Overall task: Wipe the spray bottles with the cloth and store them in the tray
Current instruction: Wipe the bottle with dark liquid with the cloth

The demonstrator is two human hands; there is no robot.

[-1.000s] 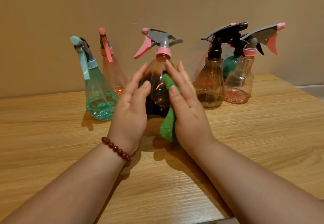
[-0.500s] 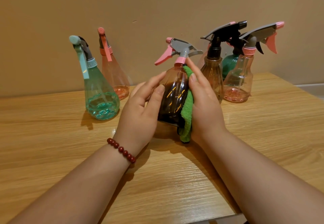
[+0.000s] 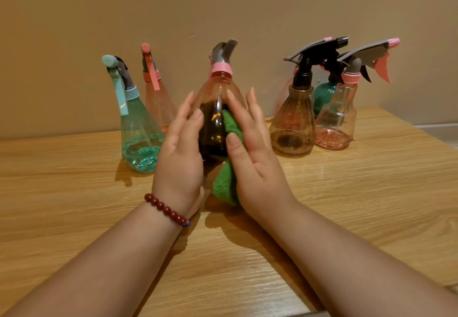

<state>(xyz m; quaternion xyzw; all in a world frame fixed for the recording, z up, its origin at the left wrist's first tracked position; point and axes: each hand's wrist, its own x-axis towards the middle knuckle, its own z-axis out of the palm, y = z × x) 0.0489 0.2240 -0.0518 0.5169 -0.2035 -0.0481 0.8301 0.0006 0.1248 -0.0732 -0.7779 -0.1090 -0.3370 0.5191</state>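
Spray bottle [image 3: 215, 118] with a pink collar and dark liquid, upright at the centre of the wooden surface [image 3: 347, 205], sandwiched between two flattened hands. Left hand [image 3: 181, 153]: fingers nearly straight along the bottle's left flank, thumb laid across its front, apparently bracing the bottle so it does not turn or tip under rubbing. Right hand [image 3: 252, 158]: fingers likewise extended, palm and thumb pressing the green cloth [image 3: 226, 182] against the right flank; the cloth's loose end hangs below the palm. Whether the base rests on the surface cannot be told, since the hands hide it. Further bottles wait along the wall, probably queued for wiping: a teal bottle [image 3: 138, 138] and a pink bottle [image 3: 158, 103] at left, an amber bottle [image 3: 293, 123] and a clear pink bottle [image 3: 338, 120] at right. No tray is in view; wiping is judged under way, storage not yet begun.
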